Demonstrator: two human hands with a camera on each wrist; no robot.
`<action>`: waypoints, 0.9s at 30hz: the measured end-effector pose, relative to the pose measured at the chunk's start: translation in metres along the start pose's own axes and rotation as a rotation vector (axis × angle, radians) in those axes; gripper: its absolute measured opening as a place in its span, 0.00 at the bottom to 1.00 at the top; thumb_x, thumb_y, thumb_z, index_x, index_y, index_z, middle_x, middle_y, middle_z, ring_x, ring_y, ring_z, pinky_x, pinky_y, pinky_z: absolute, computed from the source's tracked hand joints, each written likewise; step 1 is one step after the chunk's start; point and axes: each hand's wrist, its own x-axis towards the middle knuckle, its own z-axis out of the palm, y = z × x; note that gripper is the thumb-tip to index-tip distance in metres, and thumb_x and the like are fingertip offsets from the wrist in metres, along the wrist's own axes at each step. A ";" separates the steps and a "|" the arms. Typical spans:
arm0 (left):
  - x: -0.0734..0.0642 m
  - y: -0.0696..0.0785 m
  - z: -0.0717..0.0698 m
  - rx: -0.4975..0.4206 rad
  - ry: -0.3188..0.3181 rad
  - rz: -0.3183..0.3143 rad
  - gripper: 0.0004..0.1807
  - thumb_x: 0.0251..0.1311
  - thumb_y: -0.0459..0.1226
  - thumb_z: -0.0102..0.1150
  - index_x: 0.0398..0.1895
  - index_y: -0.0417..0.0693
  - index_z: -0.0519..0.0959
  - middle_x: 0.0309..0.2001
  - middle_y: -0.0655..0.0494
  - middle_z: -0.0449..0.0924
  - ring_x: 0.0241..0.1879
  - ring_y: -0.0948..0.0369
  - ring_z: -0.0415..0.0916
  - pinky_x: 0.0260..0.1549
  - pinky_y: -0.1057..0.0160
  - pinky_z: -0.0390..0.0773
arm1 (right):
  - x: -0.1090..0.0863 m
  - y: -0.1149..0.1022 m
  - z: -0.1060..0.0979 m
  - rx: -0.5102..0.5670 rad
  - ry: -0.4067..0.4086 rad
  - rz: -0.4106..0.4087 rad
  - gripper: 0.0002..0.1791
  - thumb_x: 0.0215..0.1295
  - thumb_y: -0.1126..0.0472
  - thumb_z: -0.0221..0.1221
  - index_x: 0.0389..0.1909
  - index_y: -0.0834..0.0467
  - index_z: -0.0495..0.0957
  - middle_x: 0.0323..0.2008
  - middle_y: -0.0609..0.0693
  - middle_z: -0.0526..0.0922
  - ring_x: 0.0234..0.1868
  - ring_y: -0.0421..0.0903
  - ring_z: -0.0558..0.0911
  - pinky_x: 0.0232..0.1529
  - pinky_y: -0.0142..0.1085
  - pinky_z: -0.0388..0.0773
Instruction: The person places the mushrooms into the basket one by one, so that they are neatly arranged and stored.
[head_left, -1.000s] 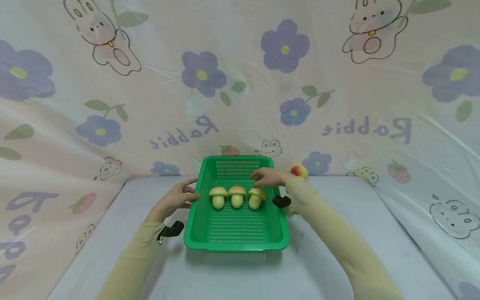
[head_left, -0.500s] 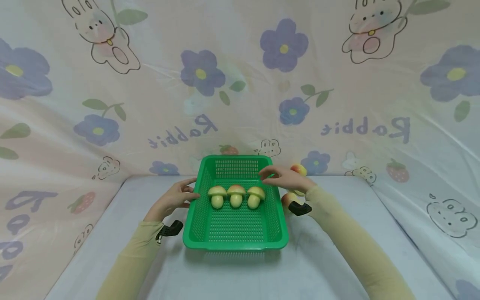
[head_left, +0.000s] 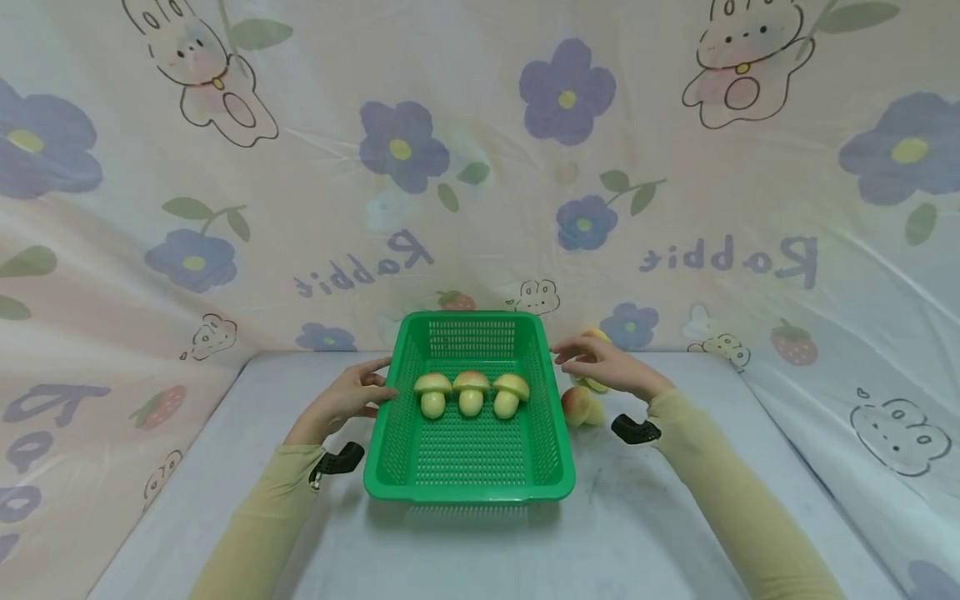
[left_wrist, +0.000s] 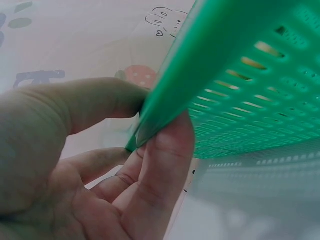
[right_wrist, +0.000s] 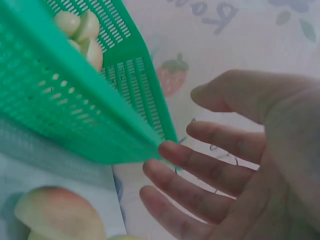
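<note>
A green plastic basket (head_left: 471, 492) stands in the middle, with three toy mushrooms (head_left: 471, 393) in a row inside, caps toward the far side. My left hand (head_left: 347, 398) grips the basket's left rim; in the left wrist view, the thumb and fingers pinch the rim (left_wrist: 175, 75) from both sides. Just off the right rim, my right hand (head_left: 606, 363) holds nothing, its fingers spread and slightly bent. Below that hand on the table lies another toy mushroom (head_left: 582, 407) with a reddish cap, also seen low in the right wrist view as a mushroom cap (right_wrist: 60, 212).
Behind the right hand, partly hidden by it, are more yellowish toy mushrooms (head_left: 597, 334). A white cloth covers the table (head_left: 675, 500). The printed rabbit curtain (head_left: 480, 208) rises at the back and both sides.
My right hand has moved from over the rightmost mushroom in the basket out past the right rim, uncovering the mushroom beside the basket. The left hand keeps its grip on the rim.
</note>
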 end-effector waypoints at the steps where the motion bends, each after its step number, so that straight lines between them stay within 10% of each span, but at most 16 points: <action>1: 0.000 0.000 0.000 0.002 -0.002 0.002 0.41 0.63 0.33 0.60 0.76 0.48 0.51 0.42 0.44 0.74 0.33 0.57 0.78 0.33 0.56 0.82 | -0.002 0.002 -0.001 0.002 0.004 0.008 0.22 0.73 0.58 0.52 0.64 0.61 0.69 0.56 0.61 0.74 0.56 0.54 0.74 0.56 0.51 0.71; 27: -0.002 0.001 0.001 0.005 -0.006 -0.006 0.40 0.63 0.33 0.59 0.76 0.49 0.51 0.42 0.44 0.73 0.35 0.55 0.78 0.35 0.54 0.82 | -0.026 0.065 0.003 0.063 -0.041 0.054 0.30 0.64 0.60 0.62 0.63 0.69 0.66 0.61 0.69 0.67 0.62 0.67 0.65 0.60 0.58 0.65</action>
